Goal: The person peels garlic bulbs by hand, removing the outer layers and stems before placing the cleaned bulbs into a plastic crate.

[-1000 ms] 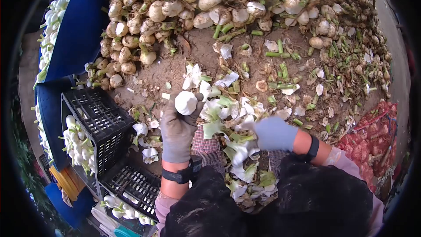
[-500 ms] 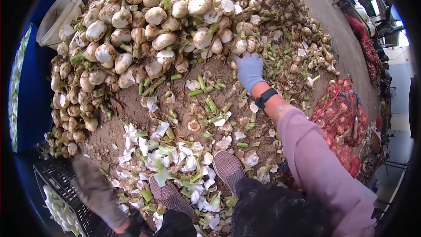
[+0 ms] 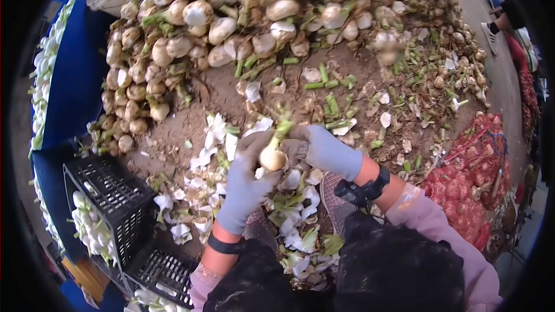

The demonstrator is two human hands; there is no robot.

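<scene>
Bulb [image 3: 273, 160] sits clamped in fingers of left hand [image 3: 245, 180], green stem [image 3: 281, 131] rising past them; fingers of right hand [image 3: 327, 151] curl just beside, grip undeterminable.

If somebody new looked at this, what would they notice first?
Probably the big heap of dirt-streaked bulbs across the top. Next, the gloved left hand near the middle, holding one bulb with a green stem, and the gloved right hand close beside it. The red mesh sack on the right stands out too.
</scene>
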